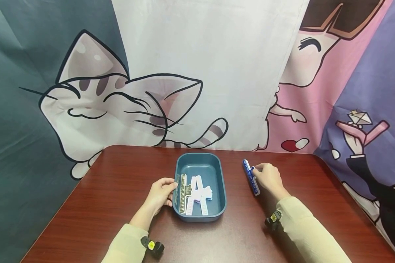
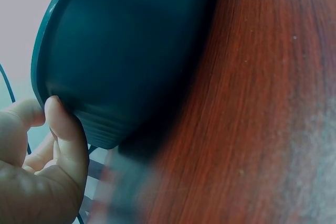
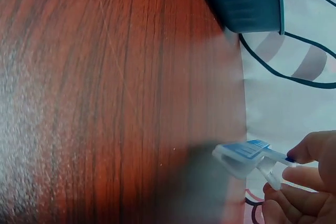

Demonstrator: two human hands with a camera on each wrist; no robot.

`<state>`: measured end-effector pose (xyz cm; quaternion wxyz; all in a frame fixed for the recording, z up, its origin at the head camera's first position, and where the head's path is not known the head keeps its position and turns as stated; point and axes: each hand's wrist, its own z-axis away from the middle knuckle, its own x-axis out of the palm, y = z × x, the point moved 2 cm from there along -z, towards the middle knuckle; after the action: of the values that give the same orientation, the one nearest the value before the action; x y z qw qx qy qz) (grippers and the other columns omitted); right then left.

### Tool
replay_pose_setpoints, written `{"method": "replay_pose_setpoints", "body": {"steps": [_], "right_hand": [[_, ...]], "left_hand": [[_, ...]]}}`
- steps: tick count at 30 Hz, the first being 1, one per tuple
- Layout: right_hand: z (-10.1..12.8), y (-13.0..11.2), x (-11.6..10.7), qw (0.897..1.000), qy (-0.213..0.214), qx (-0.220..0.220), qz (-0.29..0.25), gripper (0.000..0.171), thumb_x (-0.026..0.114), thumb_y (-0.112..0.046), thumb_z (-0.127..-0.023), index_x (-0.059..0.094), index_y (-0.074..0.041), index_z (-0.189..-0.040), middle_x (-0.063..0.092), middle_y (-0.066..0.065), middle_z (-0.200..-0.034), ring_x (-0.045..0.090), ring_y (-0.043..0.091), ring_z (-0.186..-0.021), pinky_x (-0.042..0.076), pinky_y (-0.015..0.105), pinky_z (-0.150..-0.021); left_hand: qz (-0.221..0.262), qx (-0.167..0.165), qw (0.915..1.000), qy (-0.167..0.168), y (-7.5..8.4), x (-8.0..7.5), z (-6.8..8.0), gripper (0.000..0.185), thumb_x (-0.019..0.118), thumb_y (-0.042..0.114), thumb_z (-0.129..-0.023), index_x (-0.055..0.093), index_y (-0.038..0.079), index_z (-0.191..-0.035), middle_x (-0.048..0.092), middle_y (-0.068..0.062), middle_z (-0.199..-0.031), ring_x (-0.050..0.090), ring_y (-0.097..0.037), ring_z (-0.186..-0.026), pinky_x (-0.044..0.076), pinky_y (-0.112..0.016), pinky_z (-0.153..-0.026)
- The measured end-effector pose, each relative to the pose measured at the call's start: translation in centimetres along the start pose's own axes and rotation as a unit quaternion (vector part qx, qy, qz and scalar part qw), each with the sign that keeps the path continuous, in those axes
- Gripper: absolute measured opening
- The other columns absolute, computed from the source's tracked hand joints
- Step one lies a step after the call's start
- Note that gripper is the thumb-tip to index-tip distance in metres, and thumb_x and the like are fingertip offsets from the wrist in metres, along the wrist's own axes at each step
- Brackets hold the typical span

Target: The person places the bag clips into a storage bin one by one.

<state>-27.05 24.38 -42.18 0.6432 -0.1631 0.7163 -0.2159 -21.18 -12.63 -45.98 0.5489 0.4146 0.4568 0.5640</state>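
Observation:
A dark teal rectangular bin (image 1: 222,208) stands on the table, and my left hand (image 1: 160,193) pinches its left rim. In the left wrist view the thumb (image 2: 68,140) presses the bin's outer wall (image 2: 131,51). Inside lie a black-and-gold clip (image 1: 183,193) with a piano-key pattern and several pale clips (image 1: 197,195) that overlap. To the bin's right my right hand (image 1: 268,179) pinches the grip of a blue-and-white piano-key clip (image 1: 251,177). In the right wrist view this clip (image 3: 244,156) is held over the table, its shadow below.
The reddish-brown wooden table (image 1: 118,182) ends at a back edge against a cloth backdrop (image 1: 217,54) with cartoon drawings. Each sleeve carries a small black wrist camera (image 1: 154,247).

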Motion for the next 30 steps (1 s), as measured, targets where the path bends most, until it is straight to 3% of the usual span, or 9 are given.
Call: {"method": "replay_pose_setpoints", "body": {"steps": [7,16,21,27,30], "right_hand": [[0.2,-0.3,0.0,1.0,0.002,-0.008,-0.024,0.034,0.051,-0.02,-0.09,0.066,0.001,-0.111,0.069,0.019,-0.103,0.065,0.028,-0.086,0.053,0.046,-0.081],[0.4,-0.3,0.0,0.999,0.011,-0.016,-0.038,0.03,0.053,-0.017,-0.09,0.067,0.003,-0.107,0.069,0.02,-0.098,0.061,0.03,-0.086,0.051,0.047,-0.081],[0.7,-0.7,-0.1,0.999,0.012,-0.017,-0.047,0.028,0.054,-0.016,-0.09,0.066,0.004,-0.104,0.069,0.021,-0.096,0.061,0.031,-0.086,0.051,0.047,-0.081],[0.9,-0.9,-0.2,0.998,0.005,-0.018,-0.06,0.027,0.053,-0.016,-0.09,0.066,0.004,-0.103,0.069,0.02,-0.096,0.061,0.029,-0.084,0.052,0.038,-0.074],[0.9,-0.9,-0.2,0.998,0.002,-0.02,-0.064,0.027,0.053,-0.016,-0.09,0.067,0.004,-0.103,0.069,0.019,-0.095,0.061,0.027,-0.083,0.052,0.035,-0.071]], "left_hand": [[0.004,0.001,1.0,-0.007,0.3,0.0,0.3,0.033,0.061,0.011,-0.088,0.055,-0.003,-0.117,0.058,-0.001,-0.065,0.05,-0.01,-0.046,0.042,-0.022,-0.036],[0.002,0.008,0.9999,-0.011,2.8,0.3,2.6,0.031,0.058,0.007,-0.089,0.053,-0.008,-0.116,0.058,-0.002,-0.065,0.05,-0.01,-0.046,0.043,-0.021,-0.038],[0.004,0.017,0.9998,-0.013,2.7,0.3,2.6,0.032,0.058,0.007,-0.089,0.052,-0.009,-0.117,0.059,-0.003,-0.066,0.05,-0.01,-0.047,0.043,-0.021,-0.038],[0.006,0.002,0.9999,-0.011,2.8,0.3,2.6,0.031,0.058,0.007,-0.089,0.053,-0.008,-0.116,0.059,-0.004,-0.066,0.05,-0.01,-0.047,0.043,-0.021,-0.038],[0.006,0.002,0.9999,-0.01,1.8,0.1,1.7,0.031,0.059,0.008,-0.089,0.054,-0.007,-0.116,0.059,-0.004,-0.066,0.05,-0.01,-0.047,0.043,-0.022,-0.037]]}}
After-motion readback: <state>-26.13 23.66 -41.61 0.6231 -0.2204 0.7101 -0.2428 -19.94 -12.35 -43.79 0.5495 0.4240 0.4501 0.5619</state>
